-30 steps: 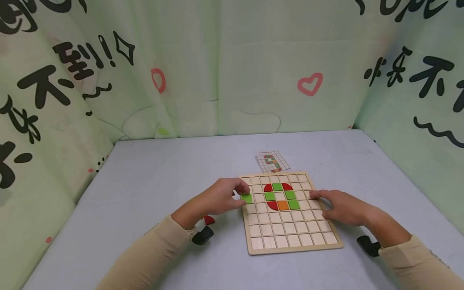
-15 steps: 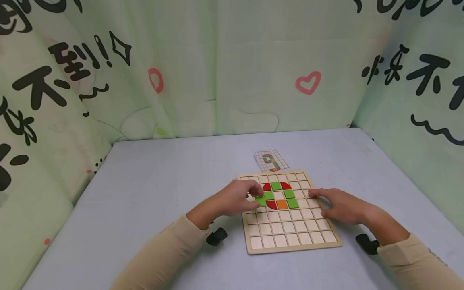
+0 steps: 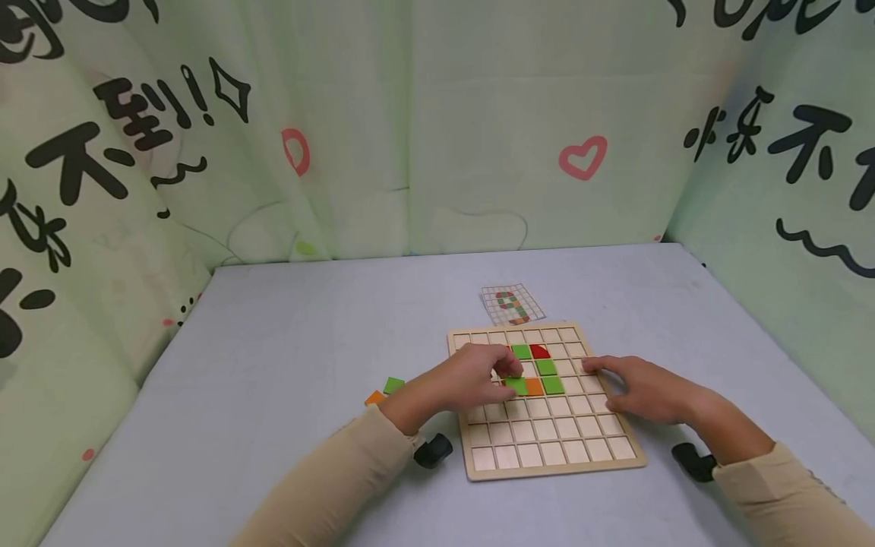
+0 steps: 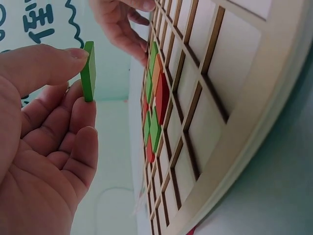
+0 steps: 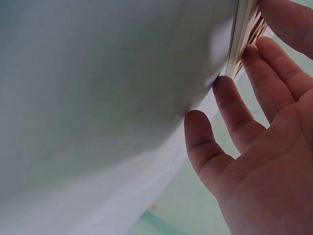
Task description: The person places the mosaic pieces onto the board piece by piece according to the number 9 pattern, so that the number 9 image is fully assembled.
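Pale green curtain (image 3: 492, 205) behind the board (image 3: 550, 429) and to both sides. Light surface (image 3: 307, 327) beneath the board. The board itself flat and square-celled, with a raised rim (image 3: 557, 469) – probably wooden, likely stiff and easy to slide, best steadied by the edge.

Right hand (image 3: 639, 389) at the board's right edge, fingers loosely extended and touching, not wrapped round anything. Left hand (image 3: 472, 376) above the board, gripping a green tile (image 4: 88, 73) between thumb and fingertips; in the left wrist view, tile clear of the grid.

Small grid card (image 3: 509, 304) just beyond the board's far edge, printed with a coloured pattern.

Within the board's cells: green squares (image 3: 546, 367), an orange square (image 3: 534, 387) and a red rounded piece (image 3: 540, 351). Left of the board, partly hidden: loose green piece (image 3: 393, 384) and loose orange piece (image 3: 374, 397).

Held tile thin and flat – looks light, rigid, hardly fragile, perhaps smooth enough to slip. Best taken by opposite edges, leaving the underside free.
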Demonstrator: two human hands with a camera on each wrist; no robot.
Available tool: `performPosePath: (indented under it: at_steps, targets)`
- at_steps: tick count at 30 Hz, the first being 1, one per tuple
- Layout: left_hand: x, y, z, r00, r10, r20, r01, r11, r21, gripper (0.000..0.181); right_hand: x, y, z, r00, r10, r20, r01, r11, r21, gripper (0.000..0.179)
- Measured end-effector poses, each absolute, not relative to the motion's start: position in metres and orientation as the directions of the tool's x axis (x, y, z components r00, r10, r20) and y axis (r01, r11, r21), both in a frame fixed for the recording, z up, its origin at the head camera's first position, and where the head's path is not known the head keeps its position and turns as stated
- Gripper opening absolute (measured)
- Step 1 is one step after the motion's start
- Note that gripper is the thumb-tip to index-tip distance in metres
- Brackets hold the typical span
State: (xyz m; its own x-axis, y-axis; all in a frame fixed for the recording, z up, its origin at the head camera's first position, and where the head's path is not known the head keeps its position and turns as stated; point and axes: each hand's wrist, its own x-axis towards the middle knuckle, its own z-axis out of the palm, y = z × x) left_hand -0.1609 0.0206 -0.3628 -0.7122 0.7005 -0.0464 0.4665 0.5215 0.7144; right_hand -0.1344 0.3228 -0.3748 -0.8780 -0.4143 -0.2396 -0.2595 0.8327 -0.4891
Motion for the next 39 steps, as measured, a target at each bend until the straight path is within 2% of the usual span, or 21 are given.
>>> performPosePath:
  at_steps: [12, 39]
  targets:
    - [-0.161, 0.027, -0.369, -0.696, 0.717, -0.037, 0.503, 0.524, 0.687, 0.020, -0.137, 0.324, -0.376, -0.870, -0.440, -0.223, -0.296, 0.827, -0.478, 0.061]
    - [-0.165, 0.052, -0.373, -0.682, 0.730, -0.045, 0.518, 0.525, 0.676, 0.022, -0.139, 0.321, -0.375, -0.874, -0.430, -0.226, -0.276, 0.822, -0.498, 0.062]
